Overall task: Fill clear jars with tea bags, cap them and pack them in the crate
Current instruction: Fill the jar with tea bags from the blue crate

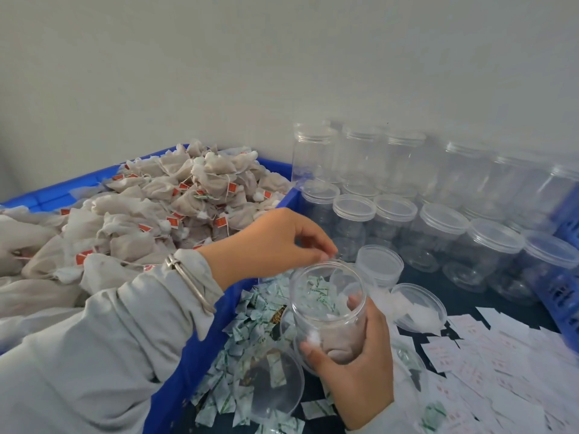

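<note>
Fingers of the right hand curl round an uncapped clear jar at lower centre of the frame, tilted, with a few tea bags lying in its bottom. Over its mouth the left hand hangs with fingertips drawn together in a loose pinch; whether anything sits between them cannot be told. Heaped tea bags fill the blue crate at left. Capped empty jars stand in rows at upper right. Small green-printed sachets and white paper slips litter the dark table, near two loose lids.
</note>
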### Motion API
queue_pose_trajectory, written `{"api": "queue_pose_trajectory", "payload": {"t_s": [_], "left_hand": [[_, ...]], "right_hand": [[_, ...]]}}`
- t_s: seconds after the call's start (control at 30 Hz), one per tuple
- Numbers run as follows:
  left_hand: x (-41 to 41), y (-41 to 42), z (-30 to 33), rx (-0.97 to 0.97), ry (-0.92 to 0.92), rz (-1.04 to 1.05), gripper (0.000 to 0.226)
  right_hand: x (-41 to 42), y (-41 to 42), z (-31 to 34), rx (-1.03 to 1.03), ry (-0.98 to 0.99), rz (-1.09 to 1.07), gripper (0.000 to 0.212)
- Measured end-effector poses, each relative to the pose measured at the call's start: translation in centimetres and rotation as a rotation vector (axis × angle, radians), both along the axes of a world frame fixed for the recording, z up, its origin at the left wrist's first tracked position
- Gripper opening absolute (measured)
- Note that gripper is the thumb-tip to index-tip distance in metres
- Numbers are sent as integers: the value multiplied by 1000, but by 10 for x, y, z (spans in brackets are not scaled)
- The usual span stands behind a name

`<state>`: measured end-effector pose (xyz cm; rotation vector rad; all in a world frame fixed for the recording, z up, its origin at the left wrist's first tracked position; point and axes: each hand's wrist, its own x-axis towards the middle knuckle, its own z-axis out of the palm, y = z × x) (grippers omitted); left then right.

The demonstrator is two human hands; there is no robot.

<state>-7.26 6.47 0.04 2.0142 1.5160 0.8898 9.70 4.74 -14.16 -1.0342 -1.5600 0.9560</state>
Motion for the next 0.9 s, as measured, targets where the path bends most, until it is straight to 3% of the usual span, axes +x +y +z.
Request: {"api": "queue_pose_trajectory", "payload": {"t_s": [0.23,0.37,0.47,0.5,0.67,0.77,0.9], "left_hand": [[-34,22,-8,71,59,336,24],[-66,30,-4,170,-50,628,22],[-92,35,-11,129,-114,786,16],[-98,35,-14,84,-45,821,18],[-111,30,-38,-420,677,724,25],[-112,30,-51,-591,795,658,32],[-111,34,-56,-632,805,609,44]], "right_hand": [[0,-1,0,-12,-13,10,110],[1,-1,0,-4,-40,19,113],[0,-2,1,2,-35,33,115],[0,-2,1,2,-31,38,115],[1,-2,0,15,-30,41,112],[0,-2,0,15,-31,41,110],[-1,-2,-1,19,-24,33,109]]}}
